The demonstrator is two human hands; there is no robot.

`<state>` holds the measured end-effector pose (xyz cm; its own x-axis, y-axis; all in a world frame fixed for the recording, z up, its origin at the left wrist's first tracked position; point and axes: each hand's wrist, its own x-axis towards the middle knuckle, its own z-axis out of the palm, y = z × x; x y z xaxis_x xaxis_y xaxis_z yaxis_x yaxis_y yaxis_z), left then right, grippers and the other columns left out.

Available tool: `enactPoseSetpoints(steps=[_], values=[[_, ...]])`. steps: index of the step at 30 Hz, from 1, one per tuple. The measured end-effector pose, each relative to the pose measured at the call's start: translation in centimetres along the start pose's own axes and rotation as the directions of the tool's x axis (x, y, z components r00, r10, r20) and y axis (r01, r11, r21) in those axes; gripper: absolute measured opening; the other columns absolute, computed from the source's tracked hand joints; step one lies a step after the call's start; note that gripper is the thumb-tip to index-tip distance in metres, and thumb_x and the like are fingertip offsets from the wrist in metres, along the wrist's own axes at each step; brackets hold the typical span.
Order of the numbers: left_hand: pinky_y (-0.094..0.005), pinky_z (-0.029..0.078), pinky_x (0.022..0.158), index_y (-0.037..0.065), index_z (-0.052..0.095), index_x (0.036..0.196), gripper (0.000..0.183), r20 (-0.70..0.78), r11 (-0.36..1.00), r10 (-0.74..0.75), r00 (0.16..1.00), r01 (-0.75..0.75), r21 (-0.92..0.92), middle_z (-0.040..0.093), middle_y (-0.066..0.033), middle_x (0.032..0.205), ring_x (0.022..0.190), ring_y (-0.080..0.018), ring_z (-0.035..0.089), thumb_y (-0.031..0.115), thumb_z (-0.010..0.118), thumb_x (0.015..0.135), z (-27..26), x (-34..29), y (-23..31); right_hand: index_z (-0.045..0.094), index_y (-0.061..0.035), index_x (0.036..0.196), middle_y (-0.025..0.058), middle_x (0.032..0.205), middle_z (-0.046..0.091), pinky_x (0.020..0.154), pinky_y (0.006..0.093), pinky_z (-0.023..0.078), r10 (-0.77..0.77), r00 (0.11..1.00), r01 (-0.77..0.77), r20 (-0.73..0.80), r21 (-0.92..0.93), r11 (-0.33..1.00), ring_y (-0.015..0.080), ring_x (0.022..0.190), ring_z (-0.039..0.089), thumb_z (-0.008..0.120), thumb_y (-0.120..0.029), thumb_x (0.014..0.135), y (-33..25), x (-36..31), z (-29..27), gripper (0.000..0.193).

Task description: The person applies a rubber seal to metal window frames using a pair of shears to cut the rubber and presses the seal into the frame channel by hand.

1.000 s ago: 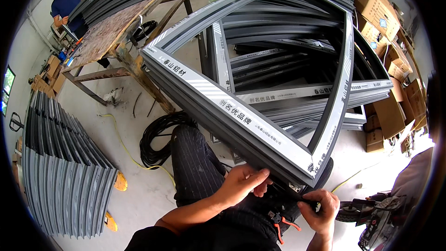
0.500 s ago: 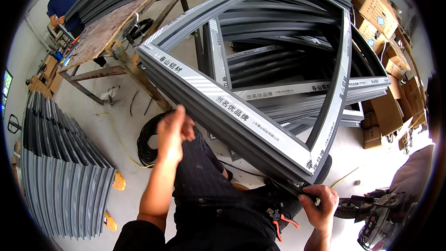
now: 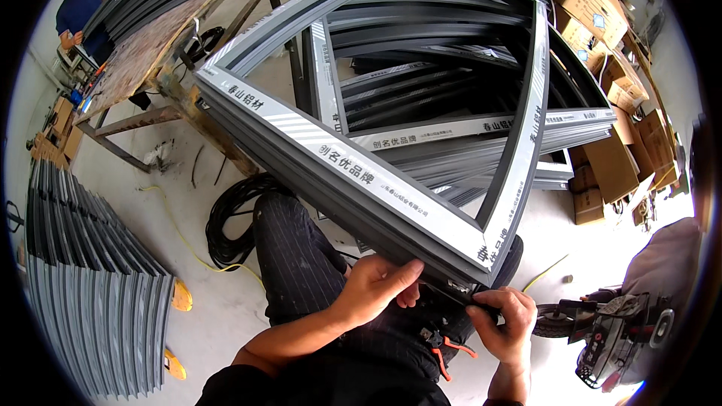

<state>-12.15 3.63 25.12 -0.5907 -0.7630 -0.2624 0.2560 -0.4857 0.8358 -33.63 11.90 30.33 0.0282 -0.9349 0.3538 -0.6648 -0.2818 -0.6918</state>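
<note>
A grey-black metal window frame with white printed protective film lies tilted in front of me, its near corner over my lap. My left hand has come to the frame's underside near that corner, thumb stretched along the edge and fingers curled. What it grips, if anything, is hidden. Just below the corner, my right hand pinches with thumb and forefinger by a dark, thin part; its kind does not show. Orange-handled pliers hang at my waist.
More frames are stacked beneath and behind. At left stand grey profiles and a wooden workbench, with another person beyond. A black cable coil lies on the floor. Cardboard boxes and a scooter are at right.
My left hand has moved right and down, from the frame's long edge to near its corner. My right hand stays by the corner. The whole view has shifted slightly.
</note>
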Motion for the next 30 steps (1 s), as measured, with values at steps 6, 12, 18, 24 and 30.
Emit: enactPoseSetpoints(steps=[6,12,18,24,30], values=[[-0.0239,0.051,0.064,-0.001,0.063,0.094,0.028,0.188,0.994,-0.105,0.977,0.111,-0.024,0.064,-0.0040,0.077,0.070,-0.0097,0.061,0.027,0.059,0.095,1.4,0.2,-0.9,0.061,-0.0020,0.086,0.0084,0.066,0.063,0.046,0.0303,0.044,-0.054,0.998,0.054,0.019,0.009,0.999,0.0223,0.051,0.058,0.078,0.001,0.065,0.3,0.0,0.0,0.027],[-0.0229,0.049,0.061,-0.002,0.062,0.092,0.026,0.168,0.997,-0.027,0.985,0.037,-0.062,0.062,-0.0039,0.074,0.067,-0.0092,0.059,0.023,0.057,0.097,1.9,0.2,-1.2,0.061,-0.0026,0.087,0.0085,0.070,0.064,0.046,0.0302,0.045,-0.064,0.998,0.063,0.021,0.019,0.998,0.0219,0.052,0.059,0.079,0.000,0.065,0.8,-0.4,-0.1,0.028],[-0.0239,0.049,0.061,-0.002,0.062,0.091,0.028,0.188,0.983,-0.091,0.978,0.118,-0.139,0.062,-0.0043,0.074,0.067,-0.0094,0.059,0.025,0.055,0.098,3.4,0.3,-2.8,0.065,-0.0032,0.086,0.0089,0.074,0.065,0.051,0.0306,0.048,-0.116,0.983,0.117,0.144,0.007,0.993,0.0232,0.059,0.062,0.080,-0.006,0.066,0.6,0.8,-1.7,0.026],[-0.0312,0.055,0.071,-0.008,0.062,0.099,0.044,0.122,0.993,0.010,0.993,0.005,-0.120,0.067,-0.0145,0.081,0.072,-0.0203,0.066,0.033,0.047,0.100,1.3,-0.3,-2.4,0.067,-0.0017,0.085,0.0106,0.079,0.065,0.060,0.0347,0.051,-0.193,0.980,0.182,-0.048,-0.179,0.967,0.0283,0.068,0.063,0.078,-0.011,0.069,0.7,7.7,-5.7,0.022],[-0.0336,0.056,0.075,-0.010,0.057,0.107,0.043,-0.022,0.990,0.089,0.996,-0.091,-0.106,0.067,-0.0163,0.090,0.083,-0.0227,0.068,0.030,0.042,0.102,3.1,-0.6,-2.0,0.069,-0.0009,0.085,0.0126,0.083,0.067,0.066,0.0383,0.050,-0.689,0.721,0.663,0.074,-0.362,0.655,0.0301,0.075,0.064,0.066,-0.034,0.081,4.1,21.7,-3.9,0.033]])
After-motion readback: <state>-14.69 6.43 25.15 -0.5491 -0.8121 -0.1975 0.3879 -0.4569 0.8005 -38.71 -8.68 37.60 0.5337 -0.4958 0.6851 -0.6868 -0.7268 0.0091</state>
